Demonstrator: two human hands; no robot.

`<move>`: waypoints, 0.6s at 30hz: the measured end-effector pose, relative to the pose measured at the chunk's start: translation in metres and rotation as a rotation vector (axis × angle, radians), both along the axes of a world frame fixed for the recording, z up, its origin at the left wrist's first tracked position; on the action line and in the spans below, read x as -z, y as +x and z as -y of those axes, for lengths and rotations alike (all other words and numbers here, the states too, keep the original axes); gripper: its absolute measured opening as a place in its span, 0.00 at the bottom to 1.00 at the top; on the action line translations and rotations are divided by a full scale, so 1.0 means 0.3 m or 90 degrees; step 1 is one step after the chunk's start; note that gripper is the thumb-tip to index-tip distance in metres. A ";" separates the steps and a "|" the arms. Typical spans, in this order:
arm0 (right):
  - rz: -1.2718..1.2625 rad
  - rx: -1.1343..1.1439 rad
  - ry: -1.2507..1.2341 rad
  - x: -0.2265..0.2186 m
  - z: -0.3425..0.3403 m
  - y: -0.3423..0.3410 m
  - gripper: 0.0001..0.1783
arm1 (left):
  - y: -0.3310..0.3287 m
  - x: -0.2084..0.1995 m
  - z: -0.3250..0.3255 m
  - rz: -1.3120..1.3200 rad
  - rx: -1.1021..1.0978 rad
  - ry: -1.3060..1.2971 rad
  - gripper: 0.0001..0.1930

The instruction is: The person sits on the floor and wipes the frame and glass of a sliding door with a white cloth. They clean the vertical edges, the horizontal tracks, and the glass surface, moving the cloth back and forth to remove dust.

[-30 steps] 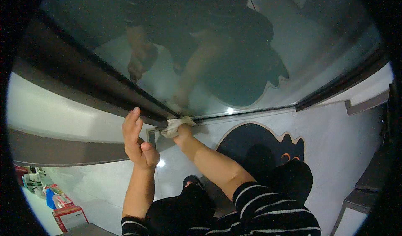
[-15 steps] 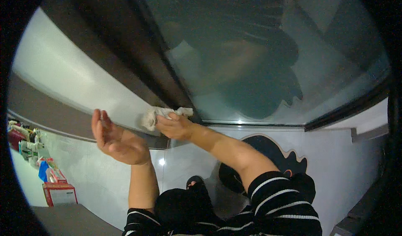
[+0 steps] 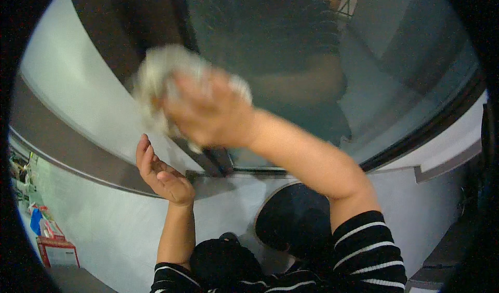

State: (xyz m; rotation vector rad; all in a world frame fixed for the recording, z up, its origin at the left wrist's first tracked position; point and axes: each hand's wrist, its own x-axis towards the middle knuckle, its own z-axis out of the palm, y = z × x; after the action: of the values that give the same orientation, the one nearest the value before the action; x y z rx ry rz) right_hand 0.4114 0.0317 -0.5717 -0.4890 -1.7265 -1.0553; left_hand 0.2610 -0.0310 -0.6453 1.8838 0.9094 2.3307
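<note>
My right hand (image 3: pixel 213 108) is raised in front of the dark door frame, its fingers closed round a crumpled whitish cloth (image 3: pixel 171 61). Both hand and cloth are smeared by motion, and whether the cloth touches the frame (image 3: pixel 150 12) I cannot tell. Right of the hand stretches a large glass pane (image 3: pixel 275 59) with a dark reflection in it. My left hand (image 3: pixel 166 181) holds nothing; its fingers are extended and apart, palm turned up, near the foot of the white wall (image 3: pixel 78 69).
A dark mat (image 3: pixel 293 217) with a curved edge lies on the pale tiled floor (image 3: pixel 114 225) under my right arm. At far left stands a red and white box (image 3: pixel 58 251) with small items on and behind it. A dark baseboard (image 3: pixel 62 137) runs along the wall.
My right hand has lifted with the cloth from low on the door frame to higher up. My left hand has shifted slightly right and down, still open. The view has turned a little.
</note>
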 end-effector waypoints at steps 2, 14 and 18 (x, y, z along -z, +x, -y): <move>-0.089 0.073 0.117 -0.331 0.032 0.083 0.07 | 0.032 -0.015 -0.010 -0.002 0.014 0.007 0.31; 0.537 0.135 -0.034 0.293 0.221 0.680 0.22 | 0.233 -0.041 0.024 -0.287 0.000 0.084 0.29; 0.134 0.379 0.132 -0.275 0.293 0.877 0.21 | 0.340 -0.029 0.003 -0.397 0.020 0.068 0.31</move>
State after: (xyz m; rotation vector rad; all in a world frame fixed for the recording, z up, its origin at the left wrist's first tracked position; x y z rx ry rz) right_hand 0.6746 -0.0563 -0.4892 -0.8088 -1.6610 -1.7421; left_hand 0.3631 -0.0317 -0.6364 2.7105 0.7712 1.8127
